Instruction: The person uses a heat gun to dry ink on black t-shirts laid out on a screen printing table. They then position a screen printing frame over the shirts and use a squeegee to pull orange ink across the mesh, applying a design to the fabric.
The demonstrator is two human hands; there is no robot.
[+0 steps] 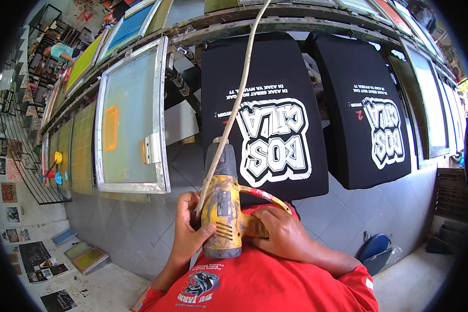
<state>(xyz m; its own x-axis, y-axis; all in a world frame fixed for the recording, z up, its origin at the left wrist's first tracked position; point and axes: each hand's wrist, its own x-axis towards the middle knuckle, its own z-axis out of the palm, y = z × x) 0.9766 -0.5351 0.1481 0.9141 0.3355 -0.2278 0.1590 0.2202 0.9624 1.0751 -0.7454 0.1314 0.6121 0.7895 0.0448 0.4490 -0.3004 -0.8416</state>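
Observation:
A worn yellow and black heat gun (223, 208) is held up close in front of my red shirt, its nozzle pointing away from me. My right hand (283, 234) is wrapped around its handle. My left hand (190, 229) grips the gun's left side, thumb on the yellow body near the vents, other fingers partly hidden. A pale cord (248, 57) passes by my left fingers and runs up across the view. Beyond the nozzle, a black T-shirt (223, 67) with a large white print lies on a board. Another black T-shirt (343, 67) with a similar print lies to its right.
A metal-framed printing screen (164, 104) stands tilted at the left, with a squeegee-like piece on it. More screens (426, 99) line the right. A dark rail (296, 23) crosses the back. A person (62, 52) is far left. A blue item (377, 249) lies on the floor.

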